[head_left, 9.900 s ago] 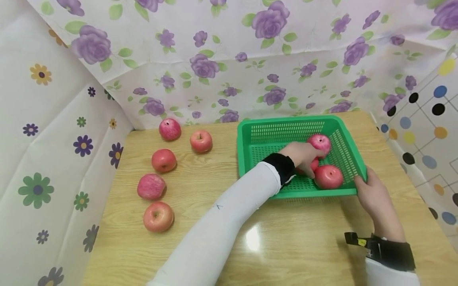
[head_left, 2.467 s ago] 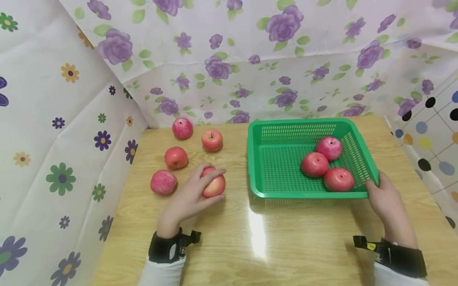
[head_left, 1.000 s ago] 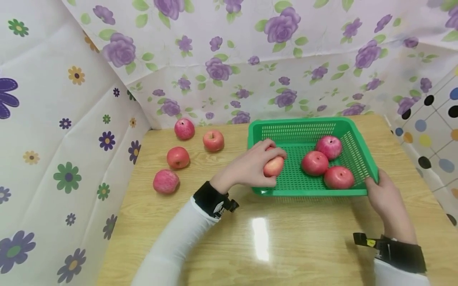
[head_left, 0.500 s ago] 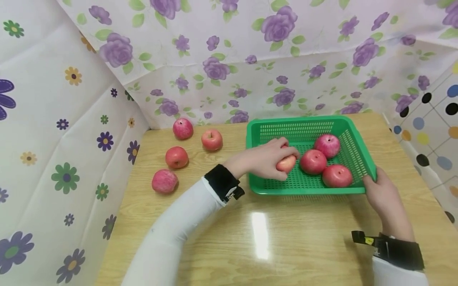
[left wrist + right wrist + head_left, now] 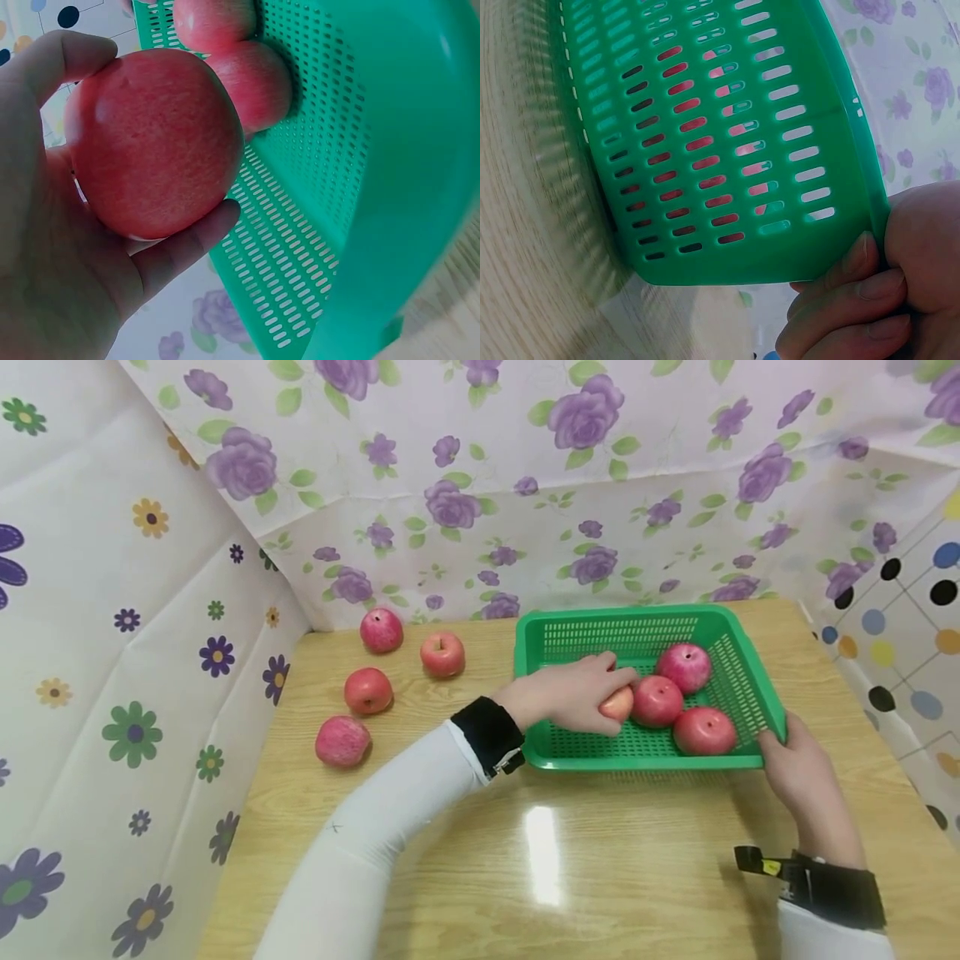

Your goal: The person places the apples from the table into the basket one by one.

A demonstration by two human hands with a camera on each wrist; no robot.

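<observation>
My left hand [image 5: 581, 695] grips an apple [image 5: 157, 142], thumb on one side and fingers on the other, inside the green plastic basket [image 5: 637, 763]. In the head view this apple is partly hidden by my fingers and sits right beside a red apple [image 5: 657, 701]. Two more apples lie in the basket: a pinkish one [image 5: 684, 667] behind and a red one [image 5: 705, 732] in front. With thumb and curled fingers, my right hand [image 5: 855, 300] pinches the basket's rim at its near right corner.
Left of the basket on the wooden table [image 5: 465, 860] lie several apples, among them a pink one [image 5: 342, 742] nearest and one with a stem [image 5: 442, 654] farther back. A flowered sheet [image 5: 480, 510] hangs behind the table, and others stand at both sides.
Since 2.5 s ago, my left hand has carried its apple from the table rightward into the basket, ending up beside the red apple. My right hand stays on the rim.
</observation>
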